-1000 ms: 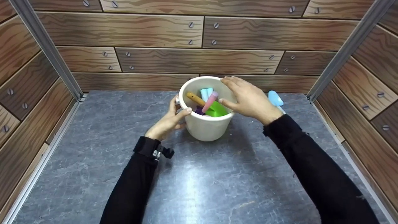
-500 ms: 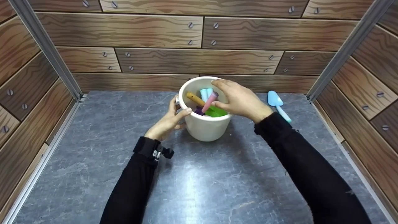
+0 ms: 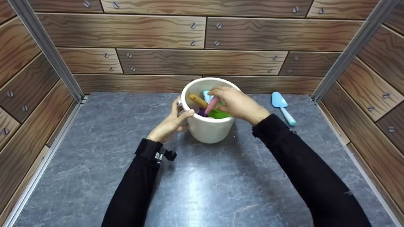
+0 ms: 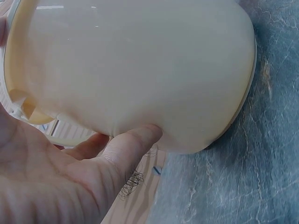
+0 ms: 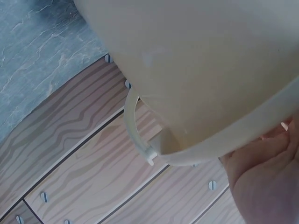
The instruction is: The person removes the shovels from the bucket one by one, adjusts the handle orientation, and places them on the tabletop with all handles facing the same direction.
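A white bucket (image 3: 208,130) stands upright on the grey surface. My left hand (image 3: 169,124) grips its left side, thumb over the rim; in the left wrist view a finger presses the bucket wall (image 4: 140,70). Reaching over the right rim, my right hand (image 3: 241,105) has its fingers and thumb around the upper end of a pink handle (image 3: 212,105). What that handle belongs to is hidden. Around it in the bucket are an orange handle (image 3: 198,100), light blue handles (image 3: 206,95), a bright green piece (image 3: 217,114) and something dark purple (image 3: 202,111).
A light blue toy trowel (image 3: 284,108) lies on the surface (image 3: 104,151) to the right of the bucket. Wood-patterned walls (image 3: 202,61) enclose the back and sides. The right wrist view shows the bucket's curved carrying handle (image 5: 132,123) hanging beside the rim.
My right hand has moved left and down into the bucket, closing its fingers on the pink handle. The trowel has come fully into sight. My left hand and the bucket have stayed put.
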A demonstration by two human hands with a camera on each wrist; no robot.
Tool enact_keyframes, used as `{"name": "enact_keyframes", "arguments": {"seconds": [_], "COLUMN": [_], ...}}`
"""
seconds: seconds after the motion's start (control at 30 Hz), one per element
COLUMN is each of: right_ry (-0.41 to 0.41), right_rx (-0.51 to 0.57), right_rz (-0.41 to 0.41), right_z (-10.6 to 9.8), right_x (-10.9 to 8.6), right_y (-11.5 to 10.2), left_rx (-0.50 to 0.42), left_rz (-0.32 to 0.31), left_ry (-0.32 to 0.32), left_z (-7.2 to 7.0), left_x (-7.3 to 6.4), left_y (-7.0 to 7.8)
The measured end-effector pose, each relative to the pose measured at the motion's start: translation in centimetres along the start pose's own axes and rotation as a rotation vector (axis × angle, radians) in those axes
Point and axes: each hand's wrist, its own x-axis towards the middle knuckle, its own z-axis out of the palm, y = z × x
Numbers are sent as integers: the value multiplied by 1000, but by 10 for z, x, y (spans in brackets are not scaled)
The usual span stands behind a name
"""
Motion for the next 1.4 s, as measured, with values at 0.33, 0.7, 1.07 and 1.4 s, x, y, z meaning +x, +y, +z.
{"name": "enact_keyframes", "arguments": {"seconds": [0.33, 0.7, 1.07, 1.4], "right_ry": [45, 36, 12, 45], "right_rx": [77, 21, -280, -426], "right_rz": [-124, -72, -76, -172], "right_z": [2, -4, -10, -17], "right_x": [1, -1, -7, -8], "right_y": [0, 2, -5, -13], "left_rx": [-8, 5, -2, -23], "left_rz": [6, 6, 4, 8], "left_ry": [-6, -3, 2, -1], "left_z": [0, -1, 0, 1], "left_x": [0, 0, -1, -1], "left_y": [-1, -1, 0, 1]}}
